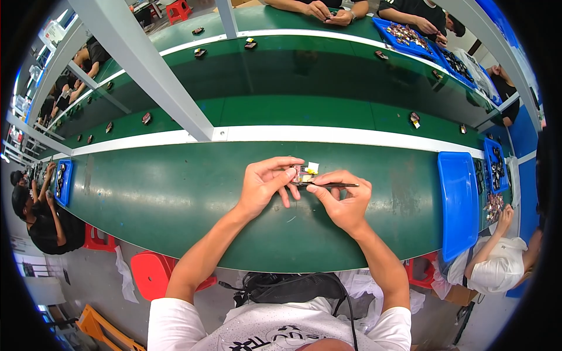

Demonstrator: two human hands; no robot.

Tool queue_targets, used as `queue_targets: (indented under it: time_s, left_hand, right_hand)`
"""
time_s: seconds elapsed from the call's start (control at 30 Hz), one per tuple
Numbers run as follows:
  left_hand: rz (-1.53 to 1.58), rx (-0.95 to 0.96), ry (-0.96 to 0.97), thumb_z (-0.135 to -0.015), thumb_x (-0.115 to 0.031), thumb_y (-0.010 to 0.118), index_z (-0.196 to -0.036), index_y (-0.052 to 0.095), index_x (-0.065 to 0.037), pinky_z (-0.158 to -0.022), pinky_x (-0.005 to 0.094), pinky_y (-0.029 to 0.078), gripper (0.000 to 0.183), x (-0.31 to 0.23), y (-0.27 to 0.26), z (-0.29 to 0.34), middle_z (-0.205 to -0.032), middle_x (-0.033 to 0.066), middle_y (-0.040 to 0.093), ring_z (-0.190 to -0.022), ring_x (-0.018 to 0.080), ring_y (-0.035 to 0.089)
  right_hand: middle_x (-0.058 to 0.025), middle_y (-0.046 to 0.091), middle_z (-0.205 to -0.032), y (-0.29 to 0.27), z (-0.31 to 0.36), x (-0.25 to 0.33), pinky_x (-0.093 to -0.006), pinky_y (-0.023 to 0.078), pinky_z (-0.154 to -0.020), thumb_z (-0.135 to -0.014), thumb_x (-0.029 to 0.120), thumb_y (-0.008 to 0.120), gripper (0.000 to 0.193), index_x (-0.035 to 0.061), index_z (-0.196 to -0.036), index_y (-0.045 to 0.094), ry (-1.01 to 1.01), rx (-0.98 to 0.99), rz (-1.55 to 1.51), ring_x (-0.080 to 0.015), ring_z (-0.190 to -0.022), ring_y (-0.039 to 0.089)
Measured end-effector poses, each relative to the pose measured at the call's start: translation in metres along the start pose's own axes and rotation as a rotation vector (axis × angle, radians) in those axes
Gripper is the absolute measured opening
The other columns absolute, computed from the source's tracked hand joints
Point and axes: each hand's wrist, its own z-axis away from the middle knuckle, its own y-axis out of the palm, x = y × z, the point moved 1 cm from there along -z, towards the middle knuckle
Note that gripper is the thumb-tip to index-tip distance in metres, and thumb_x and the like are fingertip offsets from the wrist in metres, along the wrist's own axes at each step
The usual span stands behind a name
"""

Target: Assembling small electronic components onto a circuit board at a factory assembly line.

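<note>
Over the green bench top [175, 193], my left hand [264, 182] grips a small electronic assembly [304, 175] between thumb and fingers. The assembly has a dark edge, reddish and yellow parts inside and a white tab standing at its upper right. My right hand [344, 202] is closed on a thin dark stick-like tool [342, 185], pinched by thumb and forefinger. One end of the tool meets the lower right side of the assembly. The thumb partly covers that contact, so its exact kind cannot be made out.
Beyond a white rail [293, 134] runs a dark green conveyor belt [293, 73], with similar small assemblies [415, 119] along its sides. A grey post [146, 67] rises at left. A blue tray [458, 205] lies at right; co-workers sit around. A red stool [151, 275] stands below.
</note>
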Motion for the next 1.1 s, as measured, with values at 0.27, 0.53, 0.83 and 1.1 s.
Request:
queue_targets:
  time_s: [0.27, 0.53, 0.83, 1.1]
  left_hand:
    - [-0.027, -0.004, -0.039, -0.100, -0.008, 0.060, -0.124, 0.063, 0.009, -0.047, 0.0273, 0.058, 0.030, 0.000, 0.000, -0.001, -0.097, 0.0207, 0.071, -0.069, 0.0219, 0.073]
    - [-0.149, -0.119, -0.025, -0.095, 0.001, 0.066, -0.120, 0.062, 0.009, -0.049, 0.0249, 0.056, 0.027, 0.005, 0.007, 0.004, -0.086, 0.0126, 0.071, -0.068, 0.0144, 0.070]
    - [-0.307, -0.169, -0.052, -0.094, 0.006, 0.062, -0.110, 0.062, 0.009, -0.049, 0.0253, 0.055, 0.016, 0.008, 0.010, 0.000, -0.078, 0.0108, 0.068, -0.060, 0.0134, 0.067]
    - [-0.422, -0.369, 0.146, -0.090, 0.003, 0.063, -0.104, 0.064, 0.005, -0.049, 0.0279, 0.053, 0.014, -0.004, -0.003, -0.084, -0.083, 0.0104, 0.068, -0.055, 0.0155, 0.067]
  right_hand:
    - [-0.0084, 0.076, -0.079, 0.002, -0.006, 0.004, -0.0209, 0.036, -0.043, -0.072, -0.007, 0.081, 0.015, 0.0042, -0.079, 0.074, -0.228, 0.079, 0.080, -0.0059, -0.044, 0.051]
    - [-0.0055, 0.076, -0.077, 0.008, 0.000, 0.001, -0.0238, 0.043, -0.048, -0.071, -0.007, 0.080, 0.017, 0.0058, -0.080, 0.074, -0.395, 0.089, 0.187, -0.0142, -0.059, 0.070]
    - [-0.0047, 0.076, -0.079, 0.012, 0.005, -0.010, -0.0264, 0.050, -0.052, -0.070, -0.008, 0.079, 0.017, 0.0055, -0.080, 0.075, -0.441, 0.134, 0.237, -0.0172, -0.062, 0.071]
    - [-0.0065, 0.077, -0.085, 0.001, -0.013, -0.009, -0.0241, 0.041, -0.044, -0.072, -0.004, 0.083, 0.017, 0.0048, -0.083, 0.074, -0.346, -0.095, 0.186, -0.0108, -0.051, 0.060]
